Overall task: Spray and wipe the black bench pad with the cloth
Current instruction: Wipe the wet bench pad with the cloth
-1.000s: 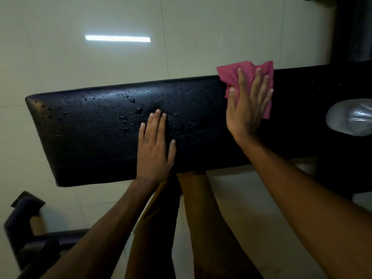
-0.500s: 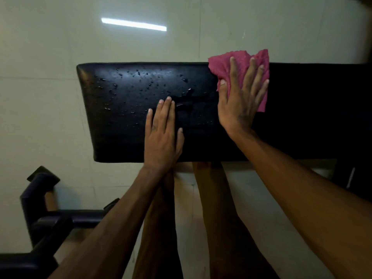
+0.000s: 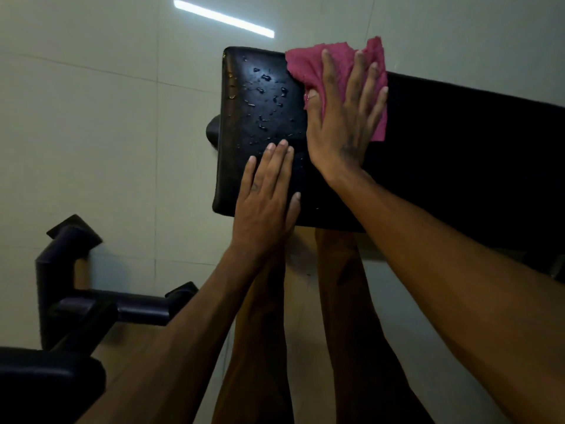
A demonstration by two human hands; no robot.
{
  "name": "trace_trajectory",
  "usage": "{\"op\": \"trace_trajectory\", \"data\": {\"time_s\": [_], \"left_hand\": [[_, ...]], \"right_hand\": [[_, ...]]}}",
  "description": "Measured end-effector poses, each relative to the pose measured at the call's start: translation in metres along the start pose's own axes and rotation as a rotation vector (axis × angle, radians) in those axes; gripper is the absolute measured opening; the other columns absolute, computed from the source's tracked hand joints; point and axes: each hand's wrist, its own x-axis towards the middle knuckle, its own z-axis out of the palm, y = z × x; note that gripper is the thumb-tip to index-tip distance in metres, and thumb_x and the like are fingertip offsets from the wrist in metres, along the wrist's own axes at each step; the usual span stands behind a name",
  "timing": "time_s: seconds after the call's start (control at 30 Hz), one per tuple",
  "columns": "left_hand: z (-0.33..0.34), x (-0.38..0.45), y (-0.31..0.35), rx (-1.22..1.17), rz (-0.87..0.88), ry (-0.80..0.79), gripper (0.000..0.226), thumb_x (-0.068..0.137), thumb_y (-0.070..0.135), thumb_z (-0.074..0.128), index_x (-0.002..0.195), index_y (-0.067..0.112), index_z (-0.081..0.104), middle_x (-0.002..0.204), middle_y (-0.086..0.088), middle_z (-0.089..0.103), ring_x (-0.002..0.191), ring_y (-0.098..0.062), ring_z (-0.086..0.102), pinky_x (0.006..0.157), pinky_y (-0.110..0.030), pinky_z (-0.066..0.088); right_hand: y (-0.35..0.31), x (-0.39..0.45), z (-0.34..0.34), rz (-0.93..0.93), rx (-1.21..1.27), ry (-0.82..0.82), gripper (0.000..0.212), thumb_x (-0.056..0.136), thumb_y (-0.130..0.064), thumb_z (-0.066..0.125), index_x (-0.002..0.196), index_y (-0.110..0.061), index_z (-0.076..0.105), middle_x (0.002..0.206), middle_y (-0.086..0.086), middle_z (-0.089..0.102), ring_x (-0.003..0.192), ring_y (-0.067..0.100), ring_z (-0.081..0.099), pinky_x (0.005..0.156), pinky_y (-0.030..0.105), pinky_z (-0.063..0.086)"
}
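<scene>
- My right hand (image 3: 342,117), fingers spread flat, presses cloth (image 3: 308,64) on pad (image 3: 260,96) far edge.
- My left hand (image 3: 263,206) lies open, empty, flat on pad near edge.
- Droplets (image 3: 266,78) on pad's left end.

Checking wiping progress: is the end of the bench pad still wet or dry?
Wet: droplets bead on the bench pad left of the pink cloth under the right hand.

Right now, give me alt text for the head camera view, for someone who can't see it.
A person's right hand presses a pink cloth flat on a black bench pad, beside water droplets near the pad's end. The left hand rests flat on the pad's near edge.
</scene>
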Motion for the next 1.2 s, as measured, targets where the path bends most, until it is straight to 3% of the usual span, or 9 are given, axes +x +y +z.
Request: {"op": "trace_trajectory", "data": {"time_s": [0.23, 0.5, 0.73, 0.9, 1.03, 1.1, 1.2], "left_hand": [[-0.003, -0.018, -0.010, -0.058, -0.077, 0.035, 0.066, 0.100, 0.029, 0.052, 0.155, -0.001, 0.031, 0.163, -0.017, 0.030, 0.153, -0.029, 0.025, 0.125, -0.052, 0.020], [-0.018, -0.024, 0.002, -0.247, -0.209, 0.089, 0.061, 0.093, 0.010, 0.045, 0.151, -0.005, 0.036, 0.159, -0.020, 0.036, 0.149, -0.031, 0.031, 0.124, -0.055, 0.022], [-0.029, -0.046, 0.026, -0.346, -0.398, 0.170, 0.055, 0.097, 0.003, 0.046, 0.151, -0.002, 0.038, 0.157, -0.019, 0.038, 0.149, -0.028, 0.032, 0.119, -0.058, 0.030], [-0.042, -0.044, 0.026, -0.364, -0.423, 0.223, 0.055, 0.097, 0.000, 0.044, 0.151, -0.003, 0.037, 0.159, -0.018, 0.036, 0.150, -0.028, 0.031, 0.118, -0.056, 0.031], [-0.045, -0.029, 0.018, -0.317, -0.334, 0.218, 0.057, 0.097, 0.005, 0.043, 0.154, 0.002, 0.036, 0.163, -0.016, 0.031, 0.154, -0.029, 0.023, 0.123, -0.057, 0.022], [-0.041, -0.016, 0.012, -0.274, -0.269, 0.204, 0.056, 0.099, 0.010, 0.042, 0.154, 0.004, 0.037, 0.163, -0.016, 0.031, 0.154, -0.031, 0.023, 0.124, -0.056, 0.019], [-0.030, 0.013, 0.001, -0.155, -0.157, 0.154, 0.051, 0.105, 0.021, 0.039, 0.153, 0.006, 0.040, 0.162, -0.019, 0.032, 0.152, -0.035, 0.025, 0.123, -0.059, 0.019]], "right_hand": [[-0.038, 0.007, 0.000, -0.220, -0.058, -0.075, 0.060, 0.105, -0.053, 0.023, 0.161, -0.034, 0.010, 0.169, 0.013, 0.001, 0.156, 0.032, -0.002, 0.122, 0.051, -0.009], [-0.034, 0.007, -0.008, -0.664, -0.171, -0.159, 0.061, 0.105, -0.057, 0.022, 0.160, -0.037, 0.008, 0.169, 0.017, -0.001, 0.156, 0.036, -0.002, 0.122, 0.056, -0.005], [-0.020, -0.025, -0.004, -1.010, -0.224, -0.229, 0.058, 0.103, -0.057, 0.017, 0.158, -0.040, 0.023, 0.170, 0.011, 0.007, 0.156, 0.034, 0.004, 0.124, 0.056, -0.001], [-0.015, -0.034, -0.006, -1.075, -0.227, -0.270, 0.058, 0.104, -0.057, 0.020, 0.159, -0.037, 0.022, 0.169, 0.010, 0.008, 0.156, 0.034, 0.005, 0.124, 0.059, 0.006], [0.001, -0.021, -0.030, -1.136, -0.187, -0.366, 0.079, 0.094, -0.075, 0.019, 0.160, -0.031, 0.014, 0.170, 0.012, 0.003, 0.156, 0.033, -0.001, 0.125, 0.058, -0.002], [0.023, -0.013, -0.045, -1.034, -0.102, -0.336, 0.080, 0.094, -0.074, 0.029, 0.160, -0.031, 0.015, 0.169, 0.014, 0.005, 0.156, 0.034, 0.001, 0.124, 0.057, -0.001], [0.080, -0.004, -0.051, -0.700, -0.035, -0.203, 0.062, 0.103, -0.051, 0.038, 0.159, -0.030, 0.024, 0.168, 0.016, 0.011, 0.155, 0.037, 0.006, 0.124, 0.057, 0.004]]}}
